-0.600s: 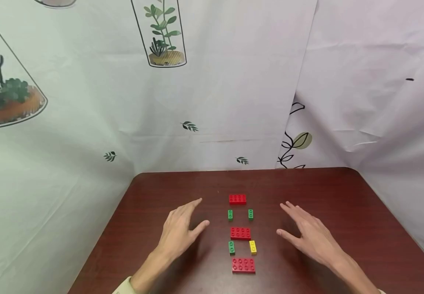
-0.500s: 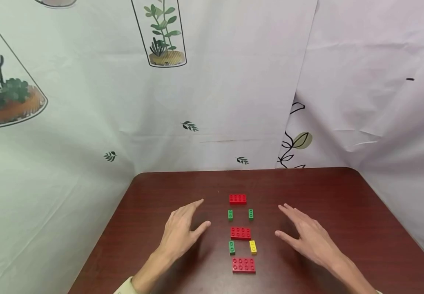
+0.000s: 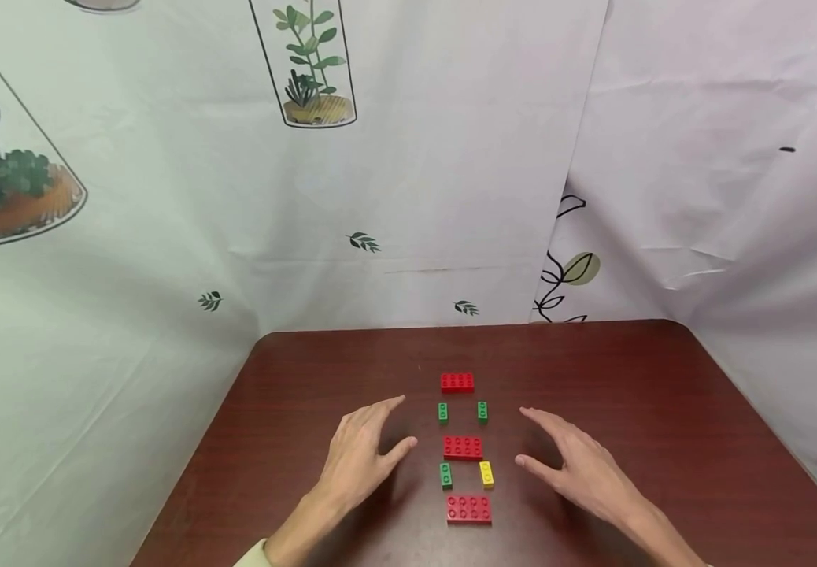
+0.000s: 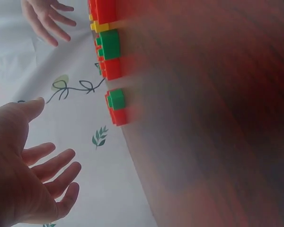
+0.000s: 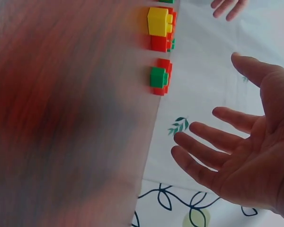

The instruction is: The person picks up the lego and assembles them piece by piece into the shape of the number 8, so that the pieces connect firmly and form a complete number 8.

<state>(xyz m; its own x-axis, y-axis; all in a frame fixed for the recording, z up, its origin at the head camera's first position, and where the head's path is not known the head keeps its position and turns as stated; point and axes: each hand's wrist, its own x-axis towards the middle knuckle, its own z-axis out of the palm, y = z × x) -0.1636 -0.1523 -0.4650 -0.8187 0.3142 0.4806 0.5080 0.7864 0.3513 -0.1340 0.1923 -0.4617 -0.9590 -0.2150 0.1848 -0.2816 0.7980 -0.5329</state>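
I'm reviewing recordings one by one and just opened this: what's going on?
A person's left hand and right hand are open above a table, holding nothing. Between them, three red bricks lie one behind another, with two green bricks between the farther pair, and a green brick and yellow brick between the nearer pair.

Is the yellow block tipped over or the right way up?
Right way up: the head view shows the yellow block with its two studs facing upward.

Beyond the central red studded brick [image 3: 463,448] lie two green bricks [image 3: 482,412], then another red [image 3: 457,383]. Before it lie a green [image 3: 446,476], a yellow [image 3: 486,474], a red [image 3: 469,509].
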